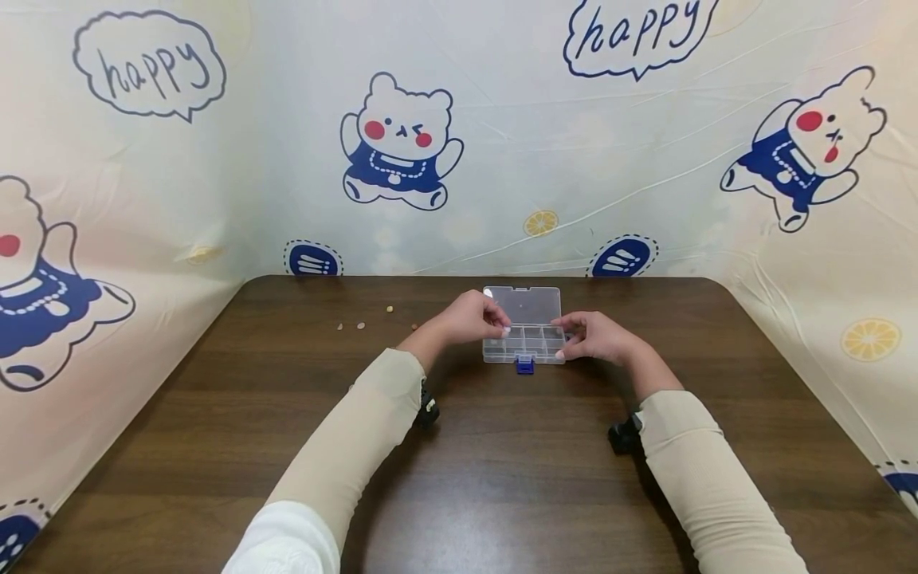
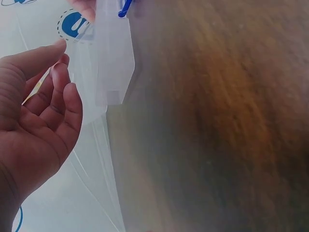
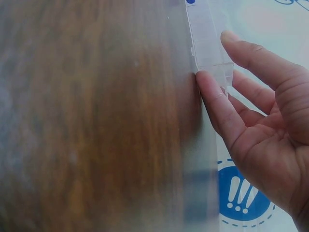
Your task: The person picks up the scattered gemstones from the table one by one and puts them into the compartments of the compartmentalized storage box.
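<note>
Finding the box (image 1: 535,346) near the far edge of the table (image 1: 459,494), long axis parallel to it, we record the right hand (image 1: 601,336) gripping the box's right end and the left hand (image 1: 468,316) above its left compartments (image 1: 494,350), fingertips (image 2: 60,46) drawn close together; whether they pinch anything, we cannot tell. We note a clear, divided body, a raised lid (image 1: 532,306) and a blue front latch (image 1: 525,367).

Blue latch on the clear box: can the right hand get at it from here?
Probably yes: the right hand is at the right end of the clear box, and the blue latch juts out in front with nothing covering it.
</note>
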A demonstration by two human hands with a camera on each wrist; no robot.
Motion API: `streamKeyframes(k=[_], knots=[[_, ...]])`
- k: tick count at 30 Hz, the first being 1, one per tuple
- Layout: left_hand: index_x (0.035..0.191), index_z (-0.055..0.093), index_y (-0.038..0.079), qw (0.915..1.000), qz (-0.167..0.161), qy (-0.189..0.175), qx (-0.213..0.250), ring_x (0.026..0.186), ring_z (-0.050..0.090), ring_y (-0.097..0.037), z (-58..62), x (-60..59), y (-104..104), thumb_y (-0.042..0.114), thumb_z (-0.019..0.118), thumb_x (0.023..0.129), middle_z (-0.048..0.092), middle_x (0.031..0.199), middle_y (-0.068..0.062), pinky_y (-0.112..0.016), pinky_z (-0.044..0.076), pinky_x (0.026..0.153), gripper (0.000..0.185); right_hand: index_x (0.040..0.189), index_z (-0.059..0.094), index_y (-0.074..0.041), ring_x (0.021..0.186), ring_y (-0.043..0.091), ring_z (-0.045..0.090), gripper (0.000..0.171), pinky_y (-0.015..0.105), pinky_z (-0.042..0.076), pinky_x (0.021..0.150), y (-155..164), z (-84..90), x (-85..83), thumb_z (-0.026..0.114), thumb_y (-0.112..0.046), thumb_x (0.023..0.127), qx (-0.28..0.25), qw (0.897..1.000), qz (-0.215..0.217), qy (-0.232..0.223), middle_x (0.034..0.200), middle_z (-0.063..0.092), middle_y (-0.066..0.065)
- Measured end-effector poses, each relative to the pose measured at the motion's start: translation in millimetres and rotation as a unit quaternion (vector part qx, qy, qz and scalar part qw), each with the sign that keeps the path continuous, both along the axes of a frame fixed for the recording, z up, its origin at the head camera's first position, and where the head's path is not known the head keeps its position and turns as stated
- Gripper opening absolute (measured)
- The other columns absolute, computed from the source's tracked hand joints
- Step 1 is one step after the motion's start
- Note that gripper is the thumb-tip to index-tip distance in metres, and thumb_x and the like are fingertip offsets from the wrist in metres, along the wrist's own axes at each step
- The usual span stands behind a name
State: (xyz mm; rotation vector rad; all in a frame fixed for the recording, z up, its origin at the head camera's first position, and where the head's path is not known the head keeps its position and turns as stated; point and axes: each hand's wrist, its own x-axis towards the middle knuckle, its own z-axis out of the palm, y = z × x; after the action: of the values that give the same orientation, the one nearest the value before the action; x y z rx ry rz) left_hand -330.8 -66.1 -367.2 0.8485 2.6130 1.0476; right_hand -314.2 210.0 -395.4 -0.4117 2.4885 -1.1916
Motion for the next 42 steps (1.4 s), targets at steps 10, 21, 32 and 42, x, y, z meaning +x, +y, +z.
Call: streamKeyframes(k=[10,21,32,42], knots=[[0.092,0.076,0.005,0.9997,0.005,-0.014,-0.018,0.077,0.057,-0.015,5.8,-7.2,5,0.01,0.077,0.085,0.068,0.084,-0.002,-0.025,0.051,0.071,0.009,0.138,0.049,0.0,0.1,0.028,0.06,0.069,0.04,0.049,0.094,0,-1.5,-1.2,0.082,-0.017,0.08,0.002,1.0,0.001,-0.001,0.133,0.05,0.024],[0.092,0.076,0.005,0.9992,0.015,-0.021,-0.03,0.077,0.059,-0.012,2.0,-13.5,10,0.009,0.077,0.084,0.07,0.083,-0.002,-0.024,0.051,0.071,0.009,0.138,0.049,0.0,0.1,0.027,0.061,0.069,0.039,0.049,0.091,-1,0.2,0.7,0.082,-0.017,0.08,0.003,1.0,0.002,0.002,0.132,0.051,0.024],[0.094,0.078,0.006,0.9976,0.027,-0.014,-0.062,0.078,0.057,-0.012,-3.0,-19.7,13,0.009,0.077,0.083,0.07,0.084,-0.001,-0.024,0.049,0.071,0.011,0.139,0.049,-0.001,0.101,0.028,0.06,0.069,0.041,0.048,0.094,-1,0.8,1.2,0.081,-0.017,0.08,0.005,1.0,0.001,0.001,0.133,0.05,0.024],[0.103,0.076,0.006,0.9986,0.036,-0.026,-0.028,0.077,0.054,-0.013,-7.4,-15.4,9,0.008,0.077,0.083,0.067,0.082,-0.001,-0.025,0.048,0.07,0.019,0.139,0.049,0.0,0.101,0.028,0.061,0.069,0.041,0.049,0.094,0,-0.8,0.4,0.081,-0.017,0.081,0.0,1.0,0.002,0.0,0.133,0.05,0.024]])
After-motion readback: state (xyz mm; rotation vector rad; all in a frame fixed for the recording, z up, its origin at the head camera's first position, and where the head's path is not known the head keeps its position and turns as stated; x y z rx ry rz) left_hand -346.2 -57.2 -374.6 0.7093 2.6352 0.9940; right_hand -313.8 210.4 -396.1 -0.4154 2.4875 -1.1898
